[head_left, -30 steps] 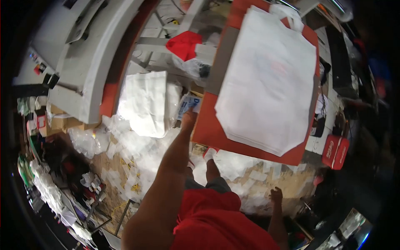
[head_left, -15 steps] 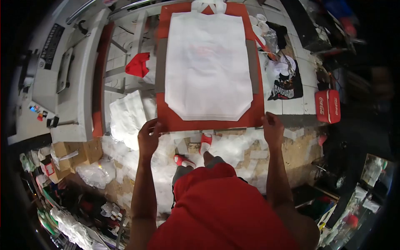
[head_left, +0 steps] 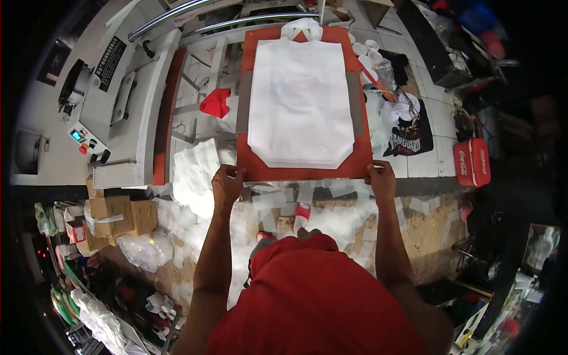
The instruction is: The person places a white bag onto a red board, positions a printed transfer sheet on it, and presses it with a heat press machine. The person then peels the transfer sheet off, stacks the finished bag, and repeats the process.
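A white cloth bag (head_left: 300, 106) lies flat on a red board (head_left: 269, 172), its handles (head_left: 302, 29) stretched toward the far edge. A faint reddish mark shows near the bag's middle. My left hand (head_left: 228, 185) is closed at the board's near left corner, fingers bent over the edge. At the near right corner my right hand (head_left: 381, 177) grips the same edge with thumb and fingers. Neither hand touches the bag. Grey strips (head_left: 357, 103) stick out from under the bag on both sides.
A machine with a control panel (head_left: 83, 139) stands left. White sheets (head_left: 195, 177) and red cloth (head_left: 215, 103) lie beside the board. To the right are a black printed cloth (head_left: 411, 139) and a red Coca-Cola box (head_left: 471, 162). Cartons (head_left: 115, 216) stand lower left.
My view has shifted, bringing more of the machine on the left into sight. Both hands stay at the board's near corners, and the bag keeps its place on the board.
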The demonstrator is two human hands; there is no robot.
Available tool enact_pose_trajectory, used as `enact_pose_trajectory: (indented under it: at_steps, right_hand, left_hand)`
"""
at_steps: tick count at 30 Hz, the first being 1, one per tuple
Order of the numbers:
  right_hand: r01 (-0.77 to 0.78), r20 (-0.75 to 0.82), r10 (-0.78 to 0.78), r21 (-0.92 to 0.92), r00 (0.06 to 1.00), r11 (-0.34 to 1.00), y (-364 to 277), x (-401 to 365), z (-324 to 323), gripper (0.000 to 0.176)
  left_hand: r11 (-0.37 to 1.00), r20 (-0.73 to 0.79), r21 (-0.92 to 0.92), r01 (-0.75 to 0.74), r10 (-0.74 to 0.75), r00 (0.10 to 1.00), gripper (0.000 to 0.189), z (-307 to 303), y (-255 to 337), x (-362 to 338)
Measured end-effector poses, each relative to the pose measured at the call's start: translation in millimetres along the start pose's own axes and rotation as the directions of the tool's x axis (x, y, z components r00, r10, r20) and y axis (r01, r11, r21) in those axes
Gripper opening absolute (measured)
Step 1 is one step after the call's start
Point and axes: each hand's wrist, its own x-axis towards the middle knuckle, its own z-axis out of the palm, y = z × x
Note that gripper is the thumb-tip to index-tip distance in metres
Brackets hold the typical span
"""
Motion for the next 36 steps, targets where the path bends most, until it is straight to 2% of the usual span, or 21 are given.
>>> enact_pose_trajectory:
  at_steps: [2, 3, 5, 6, 7, 8, 9, 11, 13, 16, 18, 20, 23, 27, 28, 29, 30, 32, 34, 36]
  right_hand:
    - [-0.002, 0.019, 0.002, 0.003, 1.000, 1.000, 2, 3, 0, 0.030]
    - [0.003, 0.029, -0.004, 0.018, 1.000, 1.000, 2, 3, 0, 0.029]
    - [0.013, 0.043, -0.015, 0.035, 0.999, 0.999, 0, 5, -1, 0.028]
    - [0.067, 0.037, -0.073, 0.145, 0.997, 0.987, -2, 5, -3, 0.027]
    - [0.119, 0.024, -0.129, 0.254, 0.991, 0.960, -5, 5, -4, 0.026]
    - [0.119, 0.026, -0.130, 0.254, 0.991, 0.960, -7, 4, -4, 0.026]
    - [0.159, -0.005, -0.163, 0.257, 0.987, 0.953, -8, 0, -4, 0.026]
    - [0.200, -0.039, -0.197, 0.260, 0.980, 0.945, -2, 2, -3, 0.025]
    - [0.141, 0.037, -0.141, -0.017, 0.989, 0.990, 13, 7, -1, 0.024]
    - [0.152, 0.075, -0.151, -0.005, 0.986, 0.988, 13, 7, -5, 0.022]
    - [0.167, 0.088, -0.170, 0.043, 0.981, 0.985, 22, 12, -5, 0.022]
    - [0.166, 0.072, -0.185, 0.213, 0.980, 0.963, 24, 11, -3, 0.022]
    - [0.216, 0.079, -0.229, 0.150, 0.970, 0.965, 35, 17, -4, 0.022]
    - [0.156, 0.054, -0.166, 0.153, 0.985, 0.976, 22, 10, 0, 0.023]
    - [0.238, 0.015, -0.238, -0.103, 0.971, 0.966, 19, 6, -1, 0.024]
    - [0.290, -0.007, -0.314, -0.359, 0.950, 0.887, 18, 3, -3, 0.026]
    - [0.282, -0.018, -0.309, -0.366, 0.951, 0.887, 21, 0, -5, 0.026]
    - [0.033, -0.035, -0.037, -0.105, 0.999, 0.994, 27, 2, -6, 0.028]
    - [0.054, -0.058, -0.060, -0.088, 0.997, 0.995, 23, -3, -8, 0.029]
    - [0.072, -0.007, -0.074, -0.156, 0.997, 0.985, 12, -3, -11, 0.029]
  left_hand:
    - [0.989, -0.097, 0.021, -0.147, 0.148, 0.984, 0.031, 4, -8, 0]
    - [0.989, -0.100, 0.022, -0.146, 0.147, 0.984, 0.031, 3, -9, 3]
    - [0.992, 0.039, -0.101, 0.080, -0.077, 0.996, 0.028, 2, -10, 14]
    - [0.992, 0.035, -0.101, 0.081, -0.078, 0.996, 0.028, -5, 0, 10]
    - [0.914, 0.085, -0.374, 0.155, -0.133, 0.987, 0.028, -17, 19, 4]
    - [0.758, 0.150, -0.612, 0.227, -0.171, 0.974, 0.027, -23, 30, -1]
    - [0.728, 0.148, -0.644, 0.237, -0.186, 0.971, 0.027, -22, 29, -3]
    - [0.742, 0.171, -0.618, 0.260, -0.195, 0.966, 0.028, 7, -14, 3]
    - [0.761, 0.173, -0.590, 0.270, -0.207, 0.963, 0.028, 14, -15, 2]
    - [0.840, 0.112, -0.513, 0.177, -0.139, 0.984, 0.026, 14, -16, 0]
    - [0.791, 0.144, -0.580, 0.192, -0.133, 0.981, 0.025, 21, -29, 6]
    - [0.863, 0.108, -0.487, 0.137, -0.097, 0.989, 0.026, 21, -36, 6]
    - [0.834, 0.170, -0.533, 0.142, -0.059, 0.984, 0.024, 17, -30, 4]
    - [0.812, 0.116, -0.558, 0.168, -0.124, 0.985, 0.025, 17, -24, 2]
    - [0.902, 0.028, -0.428, 0.066, -0.060, 0.998, 0.025, 18, -25, 0]
    - [0.959, -0.047, -0.281, -0.031, 0.019, 0.999, 0.025, 21, -26, -3]
    - [0.958, -0.034, -0.286, -0.032, 0.023, 0.999, 0.025, 21, -23, -9]
    - [0.973, -0.058, -0.229, 0.001, -0.014, 0.998, 0.027, 13, -10, -18]
    - [0.982, -0.085, -0.179, -0.055, 0.041, 0.996, 0.026, 11, -4, -22]
    - [0.974, -0.072, -0.224, 0.029, -0.046, 0.996, 0.025, 11, -3, -21]
